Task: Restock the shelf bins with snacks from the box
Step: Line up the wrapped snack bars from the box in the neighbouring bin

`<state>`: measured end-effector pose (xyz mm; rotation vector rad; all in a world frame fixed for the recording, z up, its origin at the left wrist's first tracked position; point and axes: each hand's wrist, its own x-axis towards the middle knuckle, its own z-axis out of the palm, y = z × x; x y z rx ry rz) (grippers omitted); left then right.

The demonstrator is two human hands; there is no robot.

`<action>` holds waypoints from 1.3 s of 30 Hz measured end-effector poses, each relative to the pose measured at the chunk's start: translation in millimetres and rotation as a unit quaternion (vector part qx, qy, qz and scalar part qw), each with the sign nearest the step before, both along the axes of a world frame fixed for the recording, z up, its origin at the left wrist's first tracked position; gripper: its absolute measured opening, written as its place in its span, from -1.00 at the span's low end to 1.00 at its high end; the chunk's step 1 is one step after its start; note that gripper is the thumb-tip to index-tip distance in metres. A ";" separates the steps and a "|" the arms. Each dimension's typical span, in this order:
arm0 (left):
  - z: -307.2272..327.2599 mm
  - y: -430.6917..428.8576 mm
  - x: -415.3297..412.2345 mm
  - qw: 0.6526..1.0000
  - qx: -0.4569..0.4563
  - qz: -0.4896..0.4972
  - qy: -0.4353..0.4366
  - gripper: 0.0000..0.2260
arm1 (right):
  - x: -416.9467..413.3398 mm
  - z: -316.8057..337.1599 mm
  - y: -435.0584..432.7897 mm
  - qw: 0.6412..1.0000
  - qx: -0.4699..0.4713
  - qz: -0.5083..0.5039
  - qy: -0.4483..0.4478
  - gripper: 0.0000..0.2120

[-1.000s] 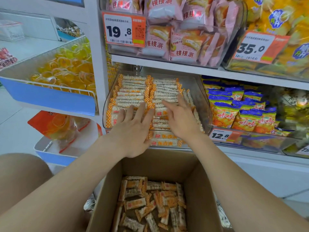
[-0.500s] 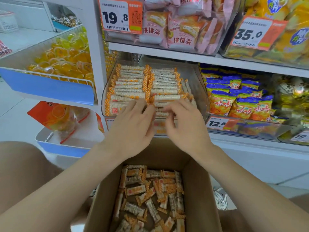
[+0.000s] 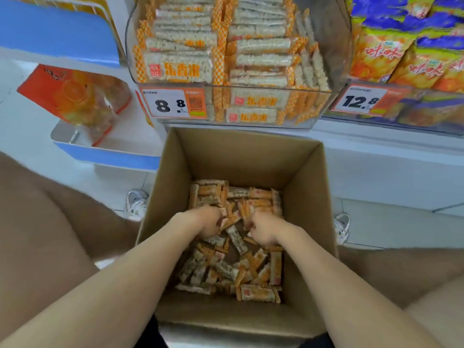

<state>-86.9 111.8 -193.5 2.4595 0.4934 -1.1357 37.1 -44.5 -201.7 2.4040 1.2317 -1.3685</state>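
Down inside the open brown cardboard box [image 3: 241, 156], both hands have dropped from the clear plastic shelf bin [image 3: 337, 46]: left hand [image 3: 207, 221] and right hand [image 3: 263, 229] each curl round loose orange-and-white wrapped snack bars [image 3: 256, 292].

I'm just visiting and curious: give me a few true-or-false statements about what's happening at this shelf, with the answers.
1. The left hand and right hand are both down inside the cardboard box. True.
2. The box is empty. False: loose snack bars cover much of its bottom.
3. The price tag on the clear bin above the box reads 12.8. False: it reads 8.8; the 12.8 tag is on the next bin to the right.
4. The clear bin holds neat rows of bars. True.
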 end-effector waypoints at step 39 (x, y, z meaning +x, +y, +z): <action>15.8 -1.0 10.2 0.850 -0.245 0.364 -0.292 -0.55 | 13.3 11.6 -11.6 0.813 0.266 -0.492 0.163 -0.78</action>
